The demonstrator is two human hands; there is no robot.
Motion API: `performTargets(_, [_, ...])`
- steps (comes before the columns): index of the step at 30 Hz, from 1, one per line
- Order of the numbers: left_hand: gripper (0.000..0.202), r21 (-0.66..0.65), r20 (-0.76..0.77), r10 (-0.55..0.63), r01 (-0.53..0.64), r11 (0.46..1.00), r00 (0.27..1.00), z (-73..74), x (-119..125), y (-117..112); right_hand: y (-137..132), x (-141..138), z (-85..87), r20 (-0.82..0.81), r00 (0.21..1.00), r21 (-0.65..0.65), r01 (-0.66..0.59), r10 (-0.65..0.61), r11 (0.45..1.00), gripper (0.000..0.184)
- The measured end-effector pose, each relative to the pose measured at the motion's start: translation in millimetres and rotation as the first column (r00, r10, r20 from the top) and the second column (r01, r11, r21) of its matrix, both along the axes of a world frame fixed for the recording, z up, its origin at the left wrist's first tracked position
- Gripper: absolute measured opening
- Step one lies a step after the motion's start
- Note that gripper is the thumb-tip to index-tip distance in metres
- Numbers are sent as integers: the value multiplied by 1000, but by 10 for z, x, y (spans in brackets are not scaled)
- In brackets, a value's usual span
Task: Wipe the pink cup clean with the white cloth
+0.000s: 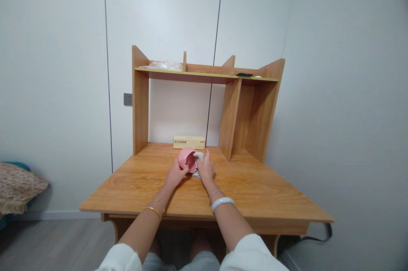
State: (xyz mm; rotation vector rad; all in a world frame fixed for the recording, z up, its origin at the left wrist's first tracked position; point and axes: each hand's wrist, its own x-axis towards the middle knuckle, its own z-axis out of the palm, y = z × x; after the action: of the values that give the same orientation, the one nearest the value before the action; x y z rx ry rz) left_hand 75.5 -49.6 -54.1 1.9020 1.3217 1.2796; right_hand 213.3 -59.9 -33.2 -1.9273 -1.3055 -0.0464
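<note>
My left hand [176, 173] grips a small pink cup [187, 159] by its side, tilted with the mouth facing me, above the middle of the wooden desk [134, 186]. My right hand [205, 166] is closed on a white cloth or wipe [199, 155], pressed against the cup's rim. A bit of the white material [196, 174] shows below the hands on the desk. Both wrists wear bracelets.
A long yellow box [189, 142] lies at the back of the desk, just behind the cup. A wooden shelf unit [236, 105] stands on the desk, with a plastic bag [163, 66] and a dark object [244, 74] on top. A wall socket [128, 99] is left; bedding [17, 186] far left.
</note>
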Motion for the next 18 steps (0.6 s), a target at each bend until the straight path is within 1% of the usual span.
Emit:
performTargets(4, [54, 45, -20, 33, -32, 998, 999, 20, -7, -31, 5, 20, -20, 15, 1000, 0, -26, 26, 1000, 58])
performTargets(8, [61, 110, 16, -32, 30, 993, 999, 12, -4, -37, 37, 58, -62, -30, 999, -35, -45, 44, 998, 60])
performTargets(11, [66, 128, 36, -77, 72, 989, 996, 3, -2, -22, 54, 74, -84, -38, 997, -55, -74, 72, 996, 57])
performTargets(13, [67, 149, 68, -91, 80, 986, 994, -5, -2, -1, 58, 70, -94, -16, 995, -61, -99, 98, 993, 55])
performTargets(16, [68, 198, 143, -88, 58, 979, 986, -25, -4, 48, 67, 50, -111, 10, 993, -59, -118, 119, 991, 56])
performTargets(18, [71, 207, 186, -85, 45, 977, 979, -44, 2, 82, 83, 43, -126, -1, 993, -43, -120, 121, 992, 57])
